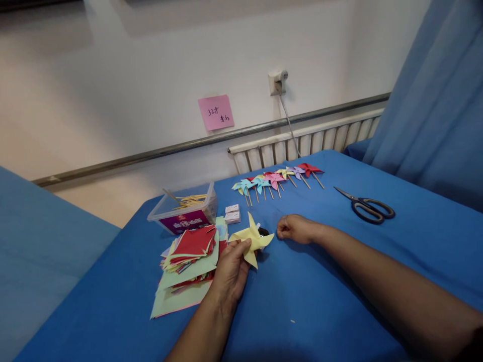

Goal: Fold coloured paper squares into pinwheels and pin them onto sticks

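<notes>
Left hand holds a yellow paper pinwheel; right hand rests closed on the desk.

Left hand point(231, 269) pinches the yellow pinwheel point(252, 239) by its lower left blade, just above the blue-covered desk point(302, 301) and beside the stack of coloured paper squares point(190, 261). A small dark object point(263, 232) lies touching or just behind the pinwheel; identity unclear. Right hand point(296, 229) lies on the desk just right of the pinwheel, fingers curled in; whether it holds anything cannot be told. Behind: clear plastic box of wooden sticks point(186, 208), two small white boxes point(232, 213), row of finished pinwheels on sticks point(277, 178). Scissors point(368, 206) lie well apart to the right.
</notes>
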A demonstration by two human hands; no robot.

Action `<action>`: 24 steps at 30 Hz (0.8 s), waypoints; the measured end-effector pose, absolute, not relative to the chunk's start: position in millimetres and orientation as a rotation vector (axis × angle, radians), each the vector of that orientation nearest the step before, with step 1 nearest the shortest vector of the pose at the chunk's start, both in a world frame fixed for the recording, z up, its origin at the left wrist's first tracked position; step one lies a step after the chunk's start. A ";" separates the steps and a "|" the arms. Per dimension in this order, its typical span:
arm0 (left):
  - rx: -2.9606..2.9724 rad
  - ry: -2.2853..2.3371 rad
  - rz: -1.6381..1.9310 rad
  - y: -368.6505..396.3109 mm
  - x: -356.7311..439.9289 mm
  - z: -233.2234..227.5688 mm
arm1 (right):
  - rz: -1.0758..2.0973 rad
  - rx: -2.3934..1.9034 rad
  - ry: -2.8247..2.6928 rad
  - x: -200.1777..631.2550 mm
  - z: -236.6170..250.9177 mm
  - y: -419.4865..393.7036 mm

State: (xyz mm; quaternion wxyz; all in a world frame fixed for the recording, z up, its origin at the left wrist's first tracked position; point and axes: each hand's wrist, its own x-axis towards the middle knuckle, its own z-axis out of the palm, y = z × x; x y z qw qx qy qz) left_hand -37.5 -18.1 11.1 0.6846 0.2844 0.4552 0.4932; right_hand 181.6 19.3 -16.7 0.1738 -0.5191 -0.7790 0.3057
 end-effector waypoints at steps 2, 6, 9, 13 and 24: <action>0.634 1.023 1.102 -17.5 -37.7 10.4 | 0.834 -1.455 -2.192 183.4 -18.6 22.0; 0.633 1.033 1.105 -16.9 -37.9 10.2 | 0.784 -1.481 -2.137 188.8 -21.5 26.9; 0.642 1.040 1.100 -17.2 -37.7 11.1 | 0.769 -1.492 -2.113 192.6 -22.1 27.8; 0.654 1.048 1.096 -17.8 -37.6 10.8 | 0.769 -1.492 -2.098 198.5 -20.8 26.2; 0.678 1.036 1.098 -18.7 -38.2 12.8 | 0.974 -1.458 -2.097 206.4 -21.0 24.4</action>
